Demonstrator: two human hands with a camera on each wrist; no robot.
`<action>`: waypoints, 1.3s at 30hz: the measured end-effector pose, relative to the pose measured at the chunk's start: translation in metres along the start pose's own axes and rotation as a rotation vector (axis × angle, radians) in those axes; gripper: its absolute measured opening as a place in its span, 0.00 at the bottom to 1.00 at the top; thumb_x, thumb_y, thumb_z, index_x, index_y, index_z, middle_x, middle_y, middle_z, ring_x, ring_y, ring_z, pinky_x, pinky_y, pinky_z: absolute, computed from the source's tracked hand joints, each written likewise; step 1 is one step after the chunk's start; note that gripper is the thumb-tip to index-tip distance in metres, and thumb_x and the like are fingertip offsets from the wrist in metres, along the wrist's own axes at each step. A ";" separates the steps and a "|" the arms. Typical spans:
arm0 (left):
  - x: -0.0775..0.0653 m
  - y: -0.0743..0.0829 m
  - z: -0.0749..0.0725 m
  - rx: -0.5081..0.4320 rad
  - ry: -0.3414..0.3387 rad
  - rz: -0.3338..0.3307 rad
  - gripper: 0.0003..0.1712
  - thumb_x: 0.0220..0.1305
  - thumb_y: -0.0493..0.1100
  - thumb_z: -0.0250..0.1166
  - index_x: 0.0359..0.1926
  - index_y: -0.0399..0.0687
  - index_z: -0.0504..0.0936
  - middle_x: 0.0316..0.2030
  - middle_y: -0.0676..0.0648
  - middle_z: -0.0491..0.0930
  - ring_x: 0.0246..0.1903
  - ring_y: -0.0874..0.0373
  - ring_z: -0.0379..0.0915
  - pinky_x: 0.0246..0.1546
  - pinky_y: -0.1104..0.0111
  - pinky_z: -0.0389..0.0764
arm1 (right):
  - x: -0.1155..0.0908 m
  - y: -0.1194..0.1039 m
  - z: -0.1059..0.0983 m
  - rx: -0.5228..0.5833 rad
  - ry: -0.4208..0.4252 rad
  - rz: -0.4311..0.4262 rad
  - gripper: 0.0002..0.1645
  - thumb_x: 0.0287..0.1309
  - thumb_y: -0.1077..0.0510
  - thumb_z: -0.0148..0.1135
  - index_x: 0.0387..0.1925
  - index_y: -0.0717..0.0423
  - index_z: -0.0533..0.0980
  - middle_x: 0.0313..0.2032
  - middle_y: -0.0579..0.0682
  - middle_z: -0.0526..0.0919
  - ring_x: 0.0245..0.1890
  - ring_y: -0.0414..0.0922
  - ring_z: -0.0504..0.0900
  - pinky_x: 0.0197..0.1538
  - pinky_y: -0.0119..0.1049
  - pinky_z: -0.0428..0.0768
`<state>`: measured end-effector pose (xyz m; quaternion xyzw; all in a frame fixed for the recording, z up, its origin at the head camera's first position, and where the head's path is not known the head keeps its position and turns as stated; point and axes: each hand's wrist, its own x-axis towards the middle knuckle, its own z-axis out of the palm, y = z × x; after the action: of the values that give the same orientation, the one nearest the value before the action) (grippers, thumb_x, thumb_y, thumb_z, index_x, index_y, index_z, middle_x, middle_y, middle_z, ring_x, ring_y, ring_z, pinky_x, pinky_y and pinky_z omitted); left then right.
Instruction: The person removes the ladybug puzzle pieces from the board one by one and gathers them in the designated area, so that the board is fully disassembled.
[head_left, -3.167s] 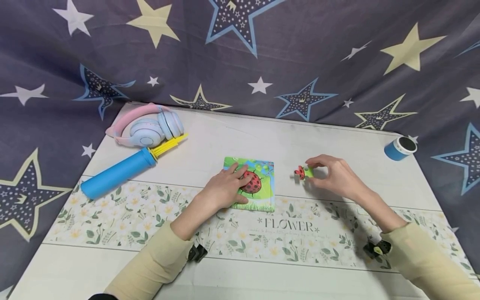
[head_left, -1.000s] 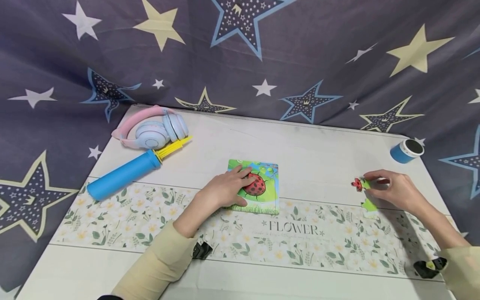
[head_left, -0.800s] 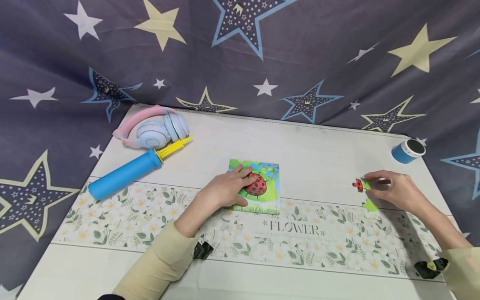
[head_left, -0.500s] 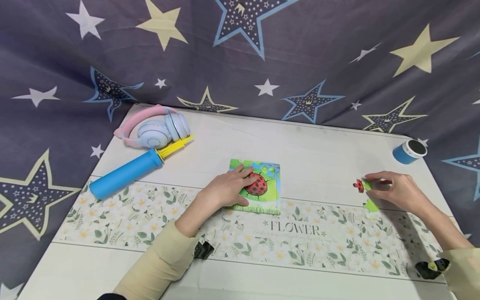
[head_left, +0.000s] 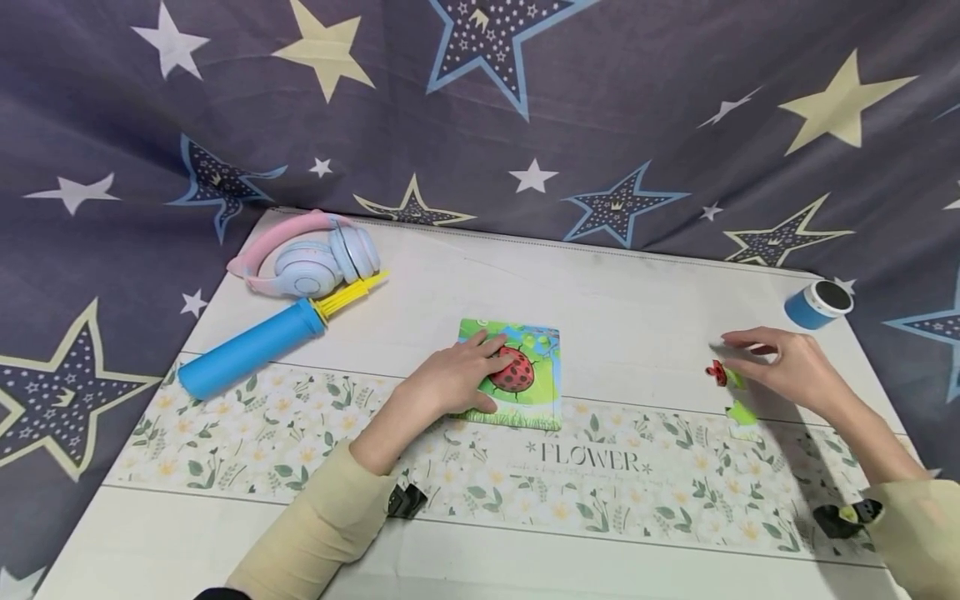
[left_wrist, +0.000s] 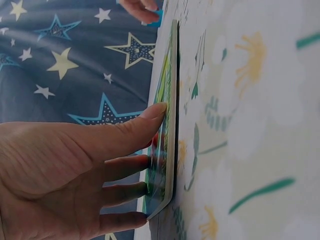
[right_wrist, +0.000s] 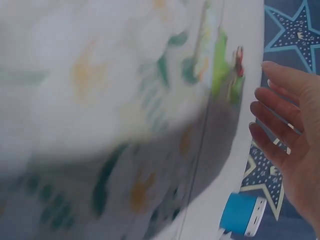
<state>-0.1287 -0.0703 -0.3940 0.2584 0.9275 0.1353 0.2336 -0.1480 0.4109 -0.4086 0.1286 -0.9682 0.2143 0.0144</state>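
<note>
My left hand [head_left: 448,379] rests with spread fingers on a square puzzle [head_left: 534,414] that pictures a red ladybug on green. In the left wrist view, the thumb and fingertips touch the puzzle's face near its edge. To the right, my right hand [head_left: 795,367] hovers just above a small red and green puzzle piece [head_left: 717,372] lying on the table. Its fingers [right_wrist: 277,107] are apart and hold nothing in the right wrist view. A second, green puzzle piece [head_left: 742,413] lies close in front of the first; the hand partly covers the red and green one.
Pink and blue headphones [head_left: 307,267] lie at the back left, beside a blue hand pump [head_left: 251,348] with a yellow nozzle. A small blue and white cylinder [head_left: 813,305] stands at the back right. Behind the table [head_left: 637,292] hangs a star-patterned curtain [head_left: 450,142].
My right hand carried the red and green puzzle piece rightward, set it by the green one, and has now let go and lifted slightly. My left hand stayed on the puzzle.
</note>
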 end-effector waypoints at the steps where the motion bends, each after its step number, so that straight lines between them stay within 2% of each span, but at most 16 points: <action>1: 0.000 0.000 0.000 0.003 -0.001 0.000 0.46 0.63 0.53 0.73 0.78 0.52 0.65 0.83 0.47 0.47 0.83 0.46 0.39 0.79 0.45 0.58 | 0.003 -0.002 0.001 0.015 0.006 0.007 0.24 0.55 0.53 0.78 0.54 0.52 0.86 0.51 0.60 0.88 0.40 0.26 0.82 0.35 0.18 0.76; 4: -0.001 -0.001 0.000 0.013 -0.004 0.002 0.46 0.63 0.53 0.73 0.78 0.52 0.64 0.83 0.47 0.47 0.83 0.45 0.39 0.80 0.46 0.57 | 0.011 -0.010 0.006 0.055 0.034 0.014 0.22 0.58 0.52 0.77 0.54 0.50 0.86 0.52 0.58 0.88 0.41 0.20 0.78 0.38 0.16 0.76; 7: -0.001 -0.001 0.000 0.026 -0.008 0.009 0.46 0.64 0.53 0.72 0.78 0.51 0.64 0.83 0.46 0.47 0.83 0.45 0.38 0.80 0.46 0.56 | 0.020 -0.016 0.013 0.105 0.059 0.002 0.21 0.59 0.53 0.76 0.55 0.49 0.86 0.52 0.57 0.89 0.42 0.19 0.78 0.42 0.15 0.76; 13: 0.000 -0.001 0.000 0.035 -0.009 0.023 0.45 0.65 0.54 0.72 0.78 0.51 0.64 0.83 0.46 0.46 0.83 0.44 0.38 0.80 0.47 0.56 | 0.035 -0.029 0.025 0.161 0.091 -0.016 0.21 0.61 0.55 0.74 0.55 0.50 0.85 0.50 0.56 0.90 0.43 0.25 0.82 0.45 0.16 0.77; 22: -0.001 -0.001 0.001 0.038 -0.009 0.020 0.45 0.65 0.54 0.71 0.78 0.52 0.64 0.83 0.46 0.46 0.83 0.44 0.38 0.80 0.47 0.56 | 0.050 -0.052 0.039 0.291 0.128 0.004 0.29 0.63 0.54 0.72 0.65 0.46 0.79 0.48 0.59 0.89 0.42 0.29 0.85 0.46 0.19 0.80; 26: -0.001 -0.001 0.000 0.039 -0.009 0.022 0.45 0.65 0.54 0.71 0.78 0.51 0.64 0.83 0.46 0.46 0.83 0.44 0.38 0.80 0.47 0.56 | 0.056 -0.064 0.048 0.360 0.131 0.012 0.30 0.62 0.55 0.73 0.66 0.50 0.78 0.49 0.60 0.89 0.42 0.31 0.86 0.48 0.19 0.80; 35: -0.001 0.000 0.000 0.040 -0.016 0.019 0.45 0.66 0.54 0.71 0.79 0.52 0.63 0.84 0.47 0.45 0.83 0.45 0.37 0.81 0.47 0.55 | 0.071 -0.104 0.063 0.486 0.130 -0.043 0.30 0.61 0.60 0.73 0.65 0.55 0.78 0.51 0.64 0.88 0.44 0.34 0.88 0.54 0.30 0.85; 39: -0.001 0.000 0.000 0.036 -0.014 0.016 0.45 0.66 0.54 0.71 0.79 0.52 0.63 0.84 0.47 0.46 0.83 0.45 0.38 0.81 0.48 0.55 | 0.076 -0.122 0.070 0.485 0.097 -0.073 0.32 0.61 0.60 0.74 0.67 0.54 0.77 0.51 0.62 0.88 0.46 0.42 0.89 0.56 0.36 0.85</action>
<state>-0.1280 -0.0708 -0.3932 0.2710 0.9261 0.1186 0.2342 -0.1886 0.2564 -0.4157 0.1530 -0.8814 0.4454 0.0372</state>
